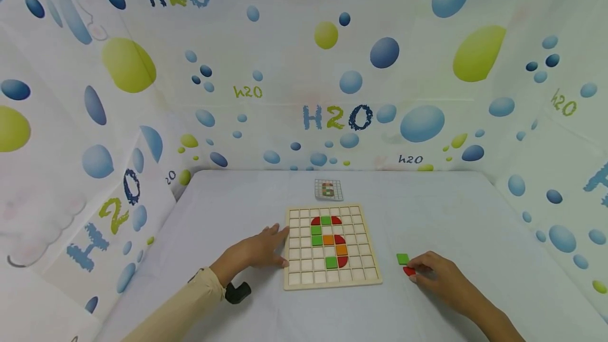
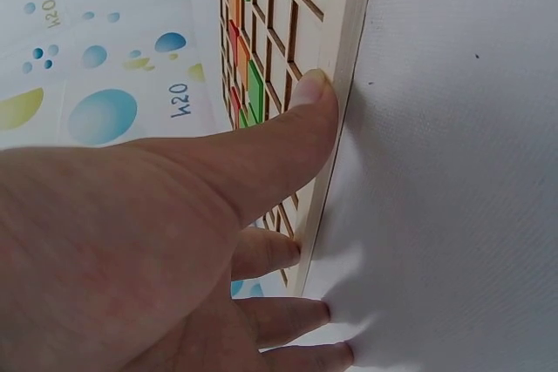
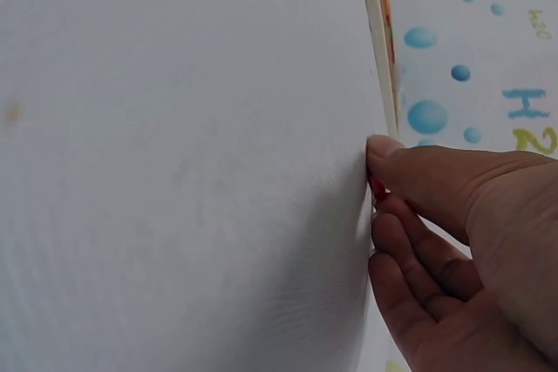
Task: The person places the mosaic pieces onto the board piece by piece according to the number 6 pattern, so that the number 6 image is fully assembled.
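Observation:
A wooden grid board [image 1: 304,278] lies on the table, with red, green and orange tiles set in its cells in a curved figure. At its left edge is my left hand [image 1: 262,249], fingers spread and fairly straight, the thumb [image 2: 301,124] resting on the frame's rim. To the right of the board my right hand [image 1: 439,278] pinches a red rounded tile [image 1: 409,271] between thumb and fingers, low at the tabletop. Only a sliver of that red tile [image 3: 377,187] shows in the right wrist view. Just behind it lies a green square tile [image 1: 402,258].
Beyond the board lies a small pattern card [image 1: 329,190] with a similar coloured figure on a grid. A white cloth covers the table [image 1: 228,199]. Walls of printed fabric [image 1: 285,67] with blue and green spots rise at the back and both sides.

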A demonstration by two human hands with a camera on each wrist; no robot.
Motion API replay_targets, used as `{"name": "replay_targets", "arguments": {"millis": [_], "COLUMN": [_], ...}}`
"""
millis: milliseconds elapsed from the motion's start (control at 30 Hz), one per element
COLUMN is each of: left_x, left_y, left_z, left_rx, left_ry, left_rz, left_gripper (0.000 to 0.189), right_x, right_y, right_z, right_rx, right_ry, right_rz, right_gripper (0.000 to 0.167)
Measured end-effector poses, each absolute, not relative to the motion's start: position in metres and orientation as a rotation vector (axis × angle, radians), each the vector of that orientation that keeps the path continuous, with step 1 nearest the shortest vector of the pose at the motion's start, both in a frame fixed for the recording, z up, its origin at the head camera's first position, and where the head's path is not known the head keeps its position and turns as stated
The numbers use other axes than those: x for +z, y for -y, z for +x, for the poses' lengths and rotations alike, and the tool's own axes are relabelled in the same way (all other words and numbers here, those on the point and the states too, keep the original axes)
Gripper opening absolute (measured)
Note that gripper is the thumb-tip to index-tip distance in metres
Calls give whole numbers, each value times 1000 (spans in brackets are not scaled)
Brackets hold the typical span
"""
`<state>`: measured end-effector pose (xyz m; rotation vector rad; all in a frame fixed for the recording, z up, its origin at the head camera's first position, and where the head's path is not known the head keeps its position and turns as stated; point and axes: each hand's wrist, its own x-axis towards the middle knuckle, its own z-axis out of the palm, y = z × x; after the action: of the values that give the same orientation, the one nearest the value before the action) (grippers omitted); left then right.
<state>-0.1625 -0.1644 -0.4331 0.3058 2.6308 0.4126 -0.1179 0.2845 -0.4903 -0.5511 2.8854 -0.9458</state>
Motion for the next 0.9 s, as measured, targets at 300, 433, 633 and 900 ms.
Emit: {"name": "replay_targets", "arguments": {"millis": [300,433,633,900], "left_x": [-433,-430,-431,-434], "left_y": [164,164,164,165], "left_z": [-162,-161,-161,-162], "left_rx": [412,408,412,397], "left_ry": [-2629,-2631,-2633,-2634], "left_rz": [293,296,294,309], "left_gripper": [93,92,93,93], "right_x": [-487,-487,-481,-468], "right_y": [-283,-281,-265,-229], "right_z": [-119,-122,-128,-139], "right_rx": [-957,-947,-946,-996], "right_ry": [-2838,-2850,-2895,-2920], "right_rz": [-480,-541,-556,-445], "right_gripper": [20,20,20,22]}}
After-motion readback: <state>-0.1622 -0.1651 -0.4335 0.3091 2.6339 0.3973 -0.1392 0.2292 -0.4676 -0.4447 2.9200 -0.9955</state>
